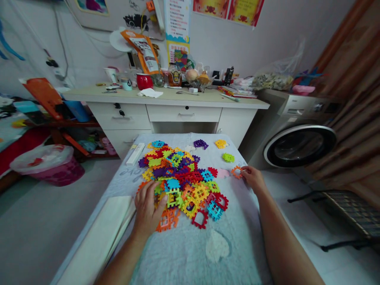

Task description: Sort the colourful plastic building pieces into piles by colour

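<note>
A heap of bright plastic interlocking building pieces [184, 174], with notched edges and window-like holes, covers the middle of the cloth-covered table. My left hand [147, 208] rests at the heap's near left side, thumb apart from the fingers, touching pieces with nothing visibly gripped. On the table's right side, my right hand [252, 177] pinches an orange frame-shaped piece [233, 171] at its right edge. Beyond it lie a green piece [228, 158], a yellow piece [220, 143] and a purple stack [200, 144], each apart from the heap.
A white strip-shaped object [135, 154] lies at the far left of the table, and folded white material [97, 237] along the left edge. Behind stands a cluttered white desk [184, 113]. A washing machine [297, 142] is at right, a pink bin [56, 170] at left.
</note>
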Action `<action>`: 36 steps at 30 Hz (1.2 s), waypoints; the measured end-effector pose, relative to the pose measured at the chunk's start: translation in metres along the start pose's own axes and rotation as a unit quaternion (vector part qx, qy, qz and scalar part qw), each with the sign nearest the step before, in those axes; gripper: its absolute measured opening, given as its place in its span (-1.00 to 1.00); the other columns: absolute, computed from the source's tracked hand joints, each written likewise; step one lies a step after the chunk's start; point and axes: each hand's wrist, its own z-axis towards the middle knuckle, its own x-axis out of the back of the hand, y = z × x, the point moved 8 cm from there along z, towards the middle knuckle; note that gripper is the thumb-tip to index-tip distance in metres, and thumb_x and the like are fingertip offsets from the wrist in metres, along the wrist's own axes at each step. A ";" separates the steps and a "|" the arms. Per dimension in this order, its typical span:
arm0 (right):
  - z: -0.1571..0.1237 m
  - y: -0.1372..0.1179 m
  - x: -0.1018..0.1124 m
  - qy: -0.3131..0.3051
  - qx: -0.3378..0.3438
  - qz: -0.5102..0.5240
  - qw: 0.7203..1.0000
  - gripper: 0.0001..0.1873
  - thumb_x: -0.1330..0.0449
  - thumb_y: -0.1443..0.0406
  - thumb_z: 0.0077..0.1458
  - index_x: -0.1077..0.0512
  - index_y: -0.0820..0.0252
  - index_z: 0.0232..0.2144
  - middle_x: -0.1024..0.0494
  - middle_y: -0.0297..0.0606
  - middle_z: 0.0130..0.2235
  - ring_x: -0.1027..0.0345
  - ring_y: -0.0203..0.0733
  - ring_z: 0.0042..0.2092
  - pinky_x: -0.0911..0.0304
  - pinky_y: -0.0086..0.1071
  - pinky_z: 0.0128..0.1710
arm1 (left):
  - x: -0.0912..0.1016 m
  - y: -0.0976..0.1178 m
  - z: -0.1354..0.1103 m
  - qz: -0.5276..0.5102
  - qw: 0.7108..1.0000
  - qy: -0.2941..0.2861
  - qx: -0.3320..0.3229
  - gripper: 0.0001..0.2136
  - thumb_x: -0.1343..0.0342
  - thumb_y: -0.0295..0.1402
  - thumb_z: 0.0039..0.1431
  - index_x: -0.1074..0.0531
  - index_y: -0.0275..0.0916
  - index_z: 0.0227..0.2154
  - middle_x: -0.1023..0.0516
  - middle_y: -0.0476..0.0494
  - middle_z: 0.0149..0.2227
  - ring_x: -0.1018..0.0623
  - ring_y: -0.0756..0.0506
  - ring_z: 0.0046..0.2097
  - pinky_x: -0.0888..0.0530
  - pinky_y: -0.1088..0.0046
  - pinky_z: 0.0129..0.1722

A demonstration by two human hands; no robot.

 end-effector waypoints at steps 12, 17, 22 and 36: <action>-0.011 -0.024 0.002 0.140 0.127 -0.195 0.962 -0.60 -0.12 0.21 0.02 -0.51 0.28 -0.12 -0.51 0.03 -0.10 -0.38 -0.02 -0.17 -0.24 -0.11 -0.03 | -0.002 -0.003 0.001 0.001 1.000 0.002 0.009 -0.57 0.03 -0.15 0.24 -0.25 -0.14 0.13 -0.31 -0.26 0.16 -0.28 -0.26 0.22 -0.19 0.05 0.22; -0.021 -0.056 -0.030 0.049 0.181 -0.171 0.967 -0.71 -0.09 0.26 0.09 -0.53 0.26 -0.22 -0.57 -0.08 -0.19 -0.40 -0.05 -0.13 -0.23 -0.16 0.00 | -0.003 0.000 0.002 0.009 1.000 -0.007 -0.003 -0.56 -0.02 -0.15 0.22 -0.25 -0.17 0.12 -0.32 -0.28 0.15 -0.29 -0.26 0.22 -0.20 0.06 0.22; -0.038 -0.086 -0.089 -0.129 0.216 -0.174 0.952 -0.71 -0.10 0.35 0.11 -0.51 0.18 -0.13 -0.58 -0.17 -0.09 -0.42 -0.12 -0.08 -0.25 -0.27 -0.01 | -0.004 0.002 0.002 0.003 1.000 -0.016 -0.008 -0.57 -0.01 -0.15 0.23 -0.26 -0.20 0.10 -0.31 -0.29 0.16 -0.29 -0.26 0.22 -0.20 0.06 0.22; -0.039 -0.089 -0.105 -0.112 0.148 -0.210 0.960 -0.51 -0.24 0.38 0.01 -0.41 0.28 0.04 -0.47 -0.05 -0.04 -0.37 -0.11 -0.04 -0.22 -0.32 -0.01 | -0.006 0.001 0.002 -0.001 1.000 -0.004 -0.020 -0.55 -0.03 -0.14 0.21 -0.27 -0.21 0.11 -0.33 -0.30 0.14 -0.31 -0.27 0.20 -0.23 0.06 0.20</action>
